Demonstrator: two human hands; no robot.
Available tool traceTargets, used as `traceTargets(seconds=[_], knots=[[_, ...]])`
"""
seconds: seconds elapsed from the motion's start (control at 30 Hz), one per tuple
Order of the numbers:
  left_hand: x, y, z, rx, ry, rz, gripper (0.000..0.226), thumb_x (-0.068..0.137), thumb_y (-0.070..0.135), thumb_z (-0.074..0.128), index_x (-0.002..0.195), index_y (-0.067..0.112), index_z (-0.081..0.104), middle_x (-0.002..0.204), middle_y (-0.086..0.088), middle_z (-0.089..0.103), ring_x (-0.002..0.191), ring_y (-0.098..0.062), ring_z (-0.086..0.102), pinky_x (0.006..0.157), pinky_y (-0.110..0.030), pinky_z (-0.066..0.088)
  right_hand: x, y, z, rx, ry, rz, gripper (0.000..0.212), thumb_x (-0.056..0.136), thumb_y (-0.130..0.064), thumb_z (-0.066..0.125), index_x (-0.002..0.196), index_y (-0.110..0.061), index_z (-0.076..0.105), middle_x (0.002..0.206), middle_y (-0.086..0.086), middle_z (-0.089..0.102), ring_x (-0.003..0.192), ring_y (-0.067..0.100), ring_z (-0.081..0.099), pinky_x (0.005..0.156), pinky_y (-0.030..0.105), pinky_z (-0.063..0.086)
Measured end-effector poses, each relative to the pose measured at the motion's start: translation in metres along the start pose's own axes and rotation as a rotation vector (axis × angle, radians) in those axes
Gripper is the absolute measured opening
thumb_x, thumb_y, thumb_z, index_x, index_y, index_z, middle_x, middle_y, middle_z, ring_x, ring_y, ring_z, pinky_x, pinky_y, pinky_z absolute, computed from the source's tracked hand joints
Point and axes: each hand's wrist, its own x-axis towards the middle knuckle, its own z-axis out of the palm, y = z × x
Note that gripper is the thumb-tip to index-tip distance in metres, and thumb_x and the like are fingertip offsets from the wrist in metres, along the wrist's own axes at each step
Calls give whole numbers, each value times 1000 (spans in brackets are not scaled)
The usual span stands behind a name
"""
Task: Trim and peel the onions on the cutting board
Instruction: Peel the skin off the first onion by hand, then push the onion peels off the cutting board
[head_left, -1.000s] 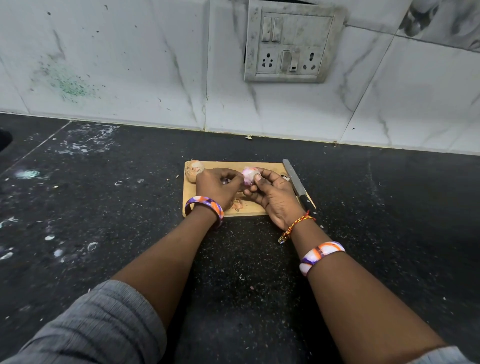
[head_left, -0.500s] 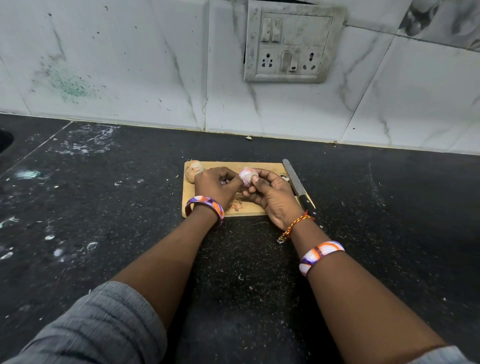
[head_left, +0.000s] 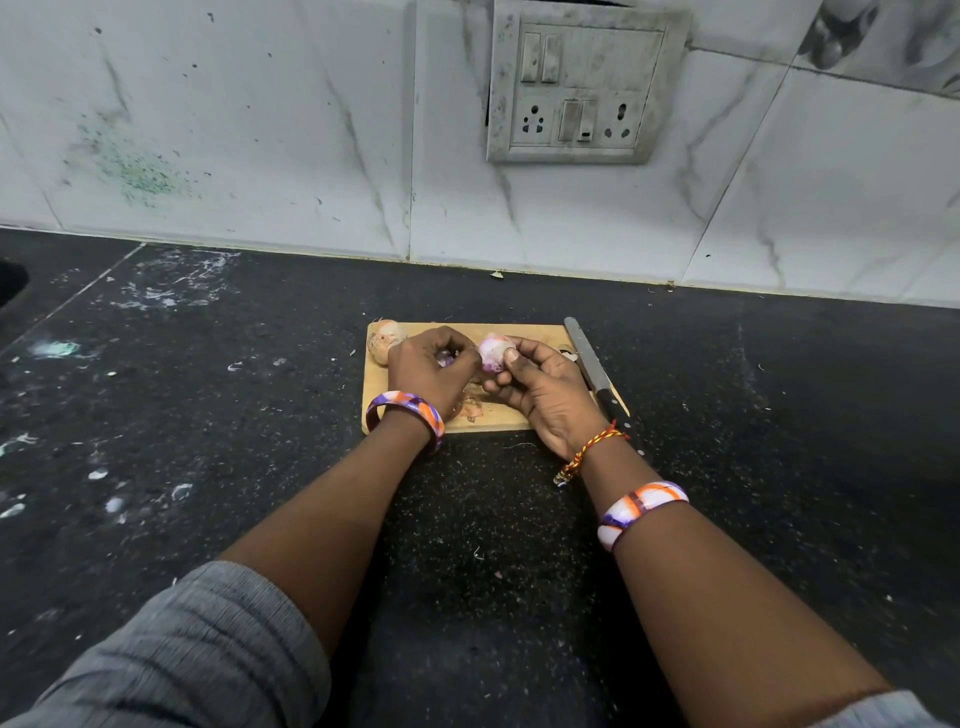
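Here, both hands met above the middle of a small wooden cutting board that lay on a dark speckled surface. The right hand was curled around a partly peeled onion, pale white with purple streaks; its thumb pressed on the side of the onion nearest the camera and the fingers wrapped behind and below it. The onion sat at the fingertips of that hand, raised a little off the board, and touched the knuckles of the left hand. The left hand was closed in a loose fist just to the left of the onion, and a small purple scrap of peel showed between its fingers; how firmly it pinched that scrap I could not tell. A second onion, brown-skinned and unpeeled, rested at the far left corner of the board, just beside the back of the left hand. A knife lay along the right edge of the board, blade pointing away toward the wall, close to the right hand but untouched. Bits of skin lay on the board under the wrists. Each wrist wore an orange, purple and white bangle, the left and the right.
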Motion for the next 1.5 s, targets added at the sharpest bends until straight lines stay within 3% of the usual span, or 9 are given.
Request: traceTargets(seconds=[0.2, 0.43, 0.67, 0.93, 1.03, 1.17, 1.23, 1.37, 1.5], knots=[[-1, 1, 2, 53, 4, -46, 7, 77, 10, 62, 71, 8, 65, 71, 0, 60, 70, -13, 53, 67, -21, 38, 0, 0, 0, 59, 2, -6, 14, 93, 2, 43, 93, -4, 56, 75, 12, 53, 46, 5, 58, 55, 21, 57], [0, -2, 4, 47, -91, -4, 14, 78, 11, 60, 64, 10, 62, 55, 7, 53, 56, -6, 47, 53, -17, 37, 0, -1, 0, 201, 83, -9, 13, 94, -2, 41, 88, -3, 52, 68, 12, 50, 42, 6, 56, 49, 19, 55], [0, -4, 5, -8, -85, -17, 13, 79, 7, 61, 68, 12, 62, 63, 6, 58, 63, -7, 53, 60, -16, 41, 13, -35, -11, 294, 186, -112, 14, 96, -24, 42, 97, -23, 56, 75, 4, 51, 45, 5, 47, 39, 15, 41], [1, -4, 5, 54, -131, 7, 19, 83, 19, 63, 70, 7, 69, 73, -7, 69, 67, -14, 60, 63, -19, 44, 49, -72, -33, -516, 456, -9, 20, 86, -7, 62, 103, -2, 55, 94, 16, 61, 55, 17, 56, 45, 21, 52], [2, -6, 7, 57, -119, 14, 11, 79, 15, 68, 72, 7, 69, 74, -2, 67, 71, -9, 59, 73, -21, 44, 59, -64, -35, -691, 433, 12, 15, 86, -10, 63, 79, -5, 50, 80, 15, 60, 53, 22, 57, 59, 33, 56], [3, -8, 7, 75, -129, 57, 4, 78, 8, 66, 76, 11, 67, 80, 1, 66, 76, -7, 58, 68, -4, 40, 72, -54, -33, -803, 378, -4, 23, 84, -19, 66, 69, -11, 50, 79, 23, 65, 57, 26, 59, 75, 46, 56], [4, -10, 7, 75, -121, 67, 7, 79, 6, 64, 78, 12, 67, 79, 3, 64, 77, -6, 58, 66, 3, 39, 78, -50, -33, -942, 384, -31, 21, 83, -23, 67, 70, -12, 55, 89, 20, 68, 74, 29, 65, 81, 44, 55], [5, -9, 8, 79, -120, 72, 6, 82, 10, 63, 79, 11, 68, 78, 4, 64, 74, -5, 57, 63, 3, 39, 70, -42, -29, -1212, 498, -205, 18, 89, -21, 58, 94, -7, 68, 101, 15, 69, 95, 29, 63, 79, 31, 48], [4, -4, 9, -3, -97, 24, 20, 89, 15, 53, 85, 5, 70, 83, -7, 70, 76, -17, 62, 69, -22, 47, 52, -21, -22, -1397, 445, -179, 34, 91, -12, 47, 123, 1, 49, 119, 20, 58, 110, 35, 55, 87, 37, 46]])
